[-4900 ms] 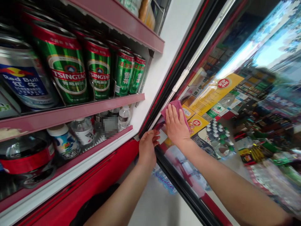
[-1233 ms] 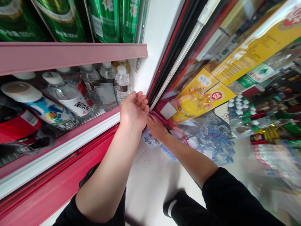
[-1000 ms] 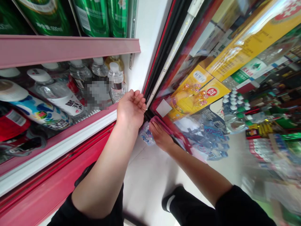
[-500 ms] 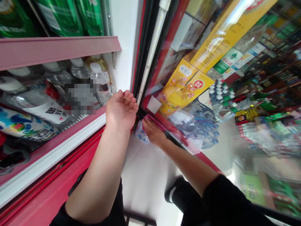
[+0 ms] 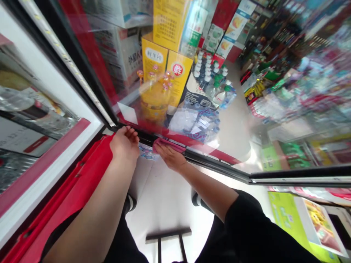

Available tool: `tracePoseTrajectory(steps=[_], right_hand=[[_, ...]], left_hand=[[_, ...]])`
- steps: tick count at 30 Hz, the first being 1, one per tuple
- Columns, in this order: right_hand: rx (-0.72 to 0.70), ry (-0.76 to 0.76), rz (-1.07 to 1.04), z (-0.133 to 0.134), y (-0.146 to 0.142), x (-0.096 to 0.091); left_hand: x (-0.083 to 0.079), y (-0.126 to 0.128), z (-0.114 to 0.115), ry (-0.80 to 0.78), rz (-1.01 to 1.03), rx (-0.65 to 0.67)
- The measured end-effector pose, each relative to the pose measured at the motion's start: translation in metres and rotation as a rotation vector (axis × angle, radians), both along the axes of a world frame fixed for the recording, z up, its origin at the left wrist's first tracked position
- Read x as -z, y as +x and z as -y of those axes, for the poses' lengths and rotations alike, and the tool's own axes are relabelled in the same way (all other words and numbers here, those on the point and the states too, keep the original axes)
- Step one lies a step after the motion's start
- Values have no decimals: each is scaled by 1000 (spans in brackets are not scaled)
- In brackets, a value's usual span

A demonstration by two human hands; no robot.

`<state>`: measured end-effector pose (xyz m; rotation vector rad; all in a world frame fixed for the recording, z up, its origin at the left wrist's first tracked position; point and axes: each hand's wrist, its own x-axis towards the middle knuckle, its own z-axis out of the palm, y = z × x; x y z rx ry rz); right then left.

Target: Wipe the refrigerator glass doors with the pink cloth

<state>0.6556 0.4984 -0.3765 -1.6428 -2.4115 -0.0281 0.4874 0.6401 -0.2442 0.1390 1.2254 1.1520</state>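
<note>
Cloth point(image 5: 175, 146), pink and folded, is on the bottom edge of the glass door point(image 5: 216, 168), between the door's two bottom corners. The right hand point(image 5: 171, 157) holds it there, with its fingers close together and laid over the near side of it. Some of the pink sticks out past the fingers, along the black edge. The thumb is hidden, so I cannot tell where it presses. The left hand point(image 5: 124, 143) is near the door's bottom left corner, to the left of the cloth and not touching it. Its palm is turned up and its fingers are loosely bent, with nothing to be seen in them. I cannot tell if those fingers touch the door. A white strip point(image 5: 67, 58) runs down to that same corner. Just beside the left hand is the red front point(image 5: 93, 182) of the fridge, and a clear bottle point(image 5: 19, 100) is on the shelf at the far left. Yellow boxes point(image 5: 167, 27) show in the glass above the hands, with a pack of bottles point(image 5: 204, 126) lower down, near the door's bottom edge. A black stand point(image 5: 168, 233) is on the pale floor point(image 5: 164, 193) between the person's legs.
</note>
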Motion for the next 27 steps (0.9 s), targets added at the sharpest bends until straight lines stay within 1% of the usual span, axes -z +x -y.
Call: tracePoseTrajectory(steps=[2,4,9,11,14,17,19,21,23,25,27], right_hand=[[62,2,45,37,29,2],[140,-17,109,78,59,4],[311,-69,191,185,127,2],[381,-68,187,224,147,-1],[521,-39,164,277,171,-7],[688,31,115,321,187,-10],[805,99,65,338,190,-8],[927,184,0,342,187,-3],[1051,281,-80,333,177,5],[1166,378,-170,314,162,13],[1248,445,-262,292,146,16]], left_hand=[[14,17,12,-33,-15,80],[24,30,21,-45,-31,143],[37,58,45,-24,-88,273],[41,69,59,-27,-109,322],[49,82,85,-48,-120,399],[56,89,113,-81,-120,458],[60,90,129,-105,-120,478],[62,87,143,-129,-122,489],[64,80,155,-151,-120,496],[65,70,166,-171,-117,502],[67,60,178,-193,-117,511]])
